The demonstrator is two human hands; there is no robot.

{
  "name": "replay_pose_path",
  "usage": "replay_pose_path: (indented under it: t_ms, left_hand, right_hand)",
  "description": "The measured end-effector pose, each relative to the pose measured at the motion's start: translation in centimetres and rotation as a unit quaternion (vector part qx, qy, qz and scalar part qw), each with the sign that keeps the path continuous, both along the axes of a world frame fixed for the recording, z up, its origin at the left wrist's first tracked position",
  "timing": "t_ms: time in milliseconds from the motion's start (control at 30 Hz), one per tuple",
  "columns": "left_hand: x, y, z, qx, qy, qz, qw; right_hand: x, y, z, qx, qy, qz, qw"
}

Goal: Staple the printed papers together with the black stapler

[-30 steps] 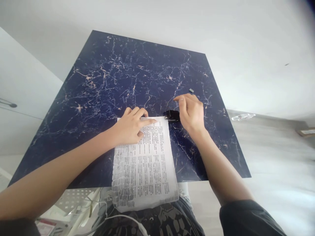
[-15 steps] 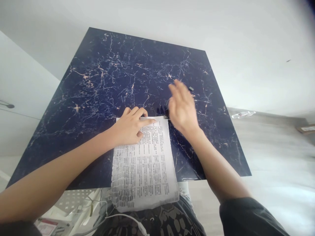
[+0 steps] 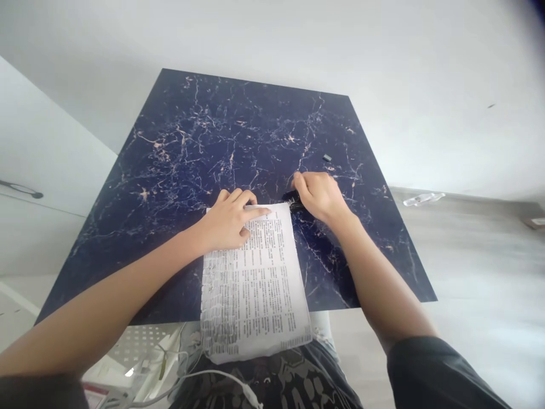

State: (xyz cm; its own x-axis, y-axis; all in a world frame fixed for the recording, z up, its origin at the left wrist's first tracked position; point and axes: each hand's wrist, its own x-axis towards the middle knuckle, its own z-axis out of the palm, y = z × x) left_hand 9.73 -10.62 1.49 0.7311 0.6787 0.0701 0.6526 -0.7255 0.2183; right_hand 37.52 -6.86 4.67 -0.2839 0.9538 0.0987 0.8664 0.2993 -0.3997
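Observation:
A stack of printed paper sheets (image 3: 259,284) lies on a dark blue marble-patterned table (image 3: 204,136), its near end hanging over the front edge. My left hand (image 3: 230,218) rests flat on the top left part of the sheets, fingers stretched out. My right hand (image 3: 319,194) presses down, fingers curled, on a black stapler (image 3: 293,200) at the sheets' top right corner; most of the stapler is hidden under the hand.
A small dark piece (image 3: 327,158) lies on the table beyond my right hand. A clear plastic item (image 3: 421,199) lies on the floor to the right. White cables (image 3: 204,378) and a white perforated thing sit below the table's front edge.
My right hand lifted off the black stapler half a second ago, then came back down and now presses on it. The left hand has stayed on the paper.

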Motion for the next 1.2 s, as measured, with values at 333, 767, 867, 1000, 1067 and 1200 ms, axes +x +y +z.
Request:
replay_pose_path:
  t_ms: [333,767,867,1000,1067,1200]
  left_hand:
    - [-0.6,0.4,-0.1,0.02,0.012,0.005,1.0]
    - [-3.1,2.7,-0.3,0.009,-0.263,0.166,0.95]
    - [-3.5,3.2,-0.6,0.018,-0.256,0.173,0.951]
    - [-3.3,3.3,-0.9,0.035,-0.221,0.134,0.965]
    - [-2.9,3.1,-1.0,0.032,-0.194,0.098,0.976]
    - [-1.7,2.4,-1.4,0.004,-0.11,0.005,0.994]
  right_hand:
    - [4.5,1.5,0.4,-0.036,-0.067,0.053,0.996]
    - [-7.6,-10.2,1.2,-0.101,0.024,0.225,0.969]
    - [-5.1,-9.6,0.5,-0.101,0.027,0.185,0.977]
    - [0.7,-7.2,0.1,-0.153,0.05,0.101,0.982]
    - [2.9,-6.1,-0.1,-0.147,0.054,0.089,0.984]
    - [4.1,-4.8,-0.2,-0.102,0.019,0.049,0.993]
